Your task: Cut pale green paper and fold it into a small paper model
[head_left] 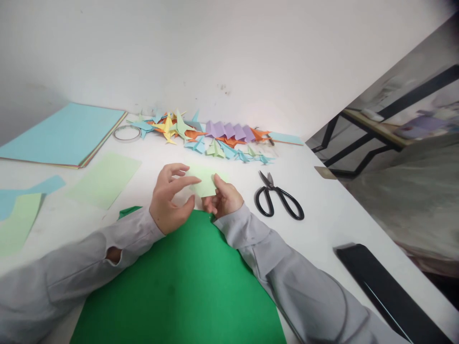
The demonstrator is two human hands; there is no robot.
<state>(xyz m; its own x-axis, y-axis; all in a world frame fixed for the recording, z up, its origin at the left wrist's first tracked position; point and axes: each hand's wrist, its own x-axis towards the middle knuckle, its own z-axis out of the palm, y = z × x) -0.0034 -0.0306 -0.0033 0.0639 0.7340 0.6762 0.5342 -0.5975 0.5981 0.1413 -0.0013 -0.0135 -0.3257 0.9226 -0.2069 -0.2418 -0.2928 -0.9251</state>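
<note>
A small light green paper [207,182] is held up above the table's middle, its right edge pinched between the thumb and fingers of my right hand [226,197]. Just left of the paper is my left hand [172,198], its fingers apart and curved, with nothing gripped between them. The left index fingertip lies close to the paper's left part; whether it touches cannot be made out. Below both hands spreads a green sheet [182,282].
Black-handled scissors [274,191] lie right of my hands, a black case [387,296] nearer at right. Folded paper pieces [168,126] line the wall. At left are stacked blue sheets [68,134], a tape roll [127,139] and a pale green sheet [107,179].
</note>
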